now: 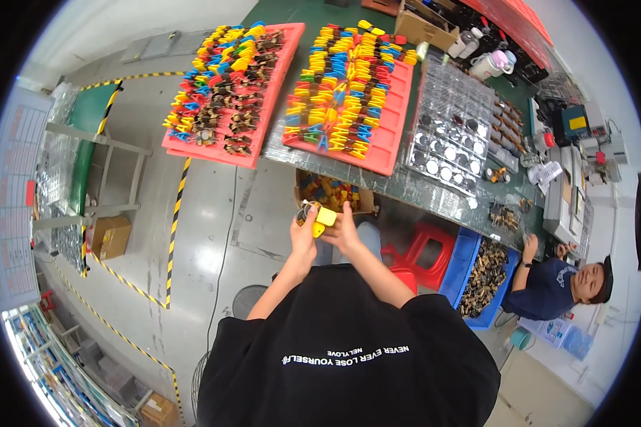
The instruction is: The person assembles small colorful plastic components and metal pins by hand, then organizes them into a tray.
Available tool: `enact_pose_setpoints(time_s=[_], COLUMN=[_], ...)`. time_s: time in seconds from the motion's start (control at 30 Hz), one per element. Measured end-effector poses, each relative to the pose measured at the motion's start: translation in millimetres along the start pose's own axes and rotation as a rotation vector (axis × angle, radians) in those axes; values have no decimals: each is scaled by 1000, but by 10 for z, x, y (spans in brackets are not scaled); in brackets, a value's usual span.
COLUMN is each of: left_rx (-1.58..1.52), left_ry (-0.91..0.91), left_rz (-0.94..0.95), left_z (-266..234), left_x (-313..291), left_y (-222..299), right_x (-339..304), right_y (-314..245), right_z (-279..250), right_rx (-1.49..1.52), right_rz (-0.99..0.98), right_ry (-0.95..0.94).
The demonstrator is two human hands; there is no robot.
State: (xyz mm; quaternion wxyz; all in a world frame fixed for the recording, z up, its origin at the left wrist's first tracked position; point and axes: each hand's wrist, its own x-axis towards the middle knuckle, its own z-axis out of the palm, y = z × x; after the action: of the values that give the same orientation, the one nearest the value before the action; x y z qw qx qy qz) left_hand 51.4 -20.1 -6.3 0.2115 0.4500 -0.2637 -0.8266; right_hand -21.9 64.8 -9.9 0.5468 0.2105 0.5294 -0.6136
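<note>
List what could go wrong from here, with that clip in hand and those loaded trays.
The left hand holds a yellow clip, with the right hand beside it; a loose grip might let it drop.
Clips crowd the left edge of the left pink tray, so a bump could knock some off.
A red stool stands close on the person's right, near the blue bin; a step that way might hit it.

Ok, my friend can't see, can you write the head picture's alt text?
A person's left hand and right hand handle a yellow clip in front of a dark green workbench. Red trays with colourful clips lie on it, and a co-worker is at the right.
</note>
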Motion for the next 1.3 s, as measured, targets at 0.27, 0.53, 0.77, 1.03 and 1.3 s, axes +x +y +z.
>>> enact_pose_setpoints(time_s=[0.27,0.53,0.77,1.03,1.3], left_rx=[282,892,959,1035,875], left_ry=[-38,-378,-365,-131,-186], left_rz=[31,339,407,470,274], left_z=[301,237,177,62,-368], left_x=[-75,51,141,190,511], left_y=[-203,-114,-192,-7,-52], right_x=[11,-157,-91,216,1208], right_y=[27,-46,-50,-12,21], right_z=[-54,-160,-183,-232,-759], right_rx=[-433,-656,-678,-829,-562], right_rz=[-455,-415,-443,-498,-190], right_ry=[559,623,707,745,512])
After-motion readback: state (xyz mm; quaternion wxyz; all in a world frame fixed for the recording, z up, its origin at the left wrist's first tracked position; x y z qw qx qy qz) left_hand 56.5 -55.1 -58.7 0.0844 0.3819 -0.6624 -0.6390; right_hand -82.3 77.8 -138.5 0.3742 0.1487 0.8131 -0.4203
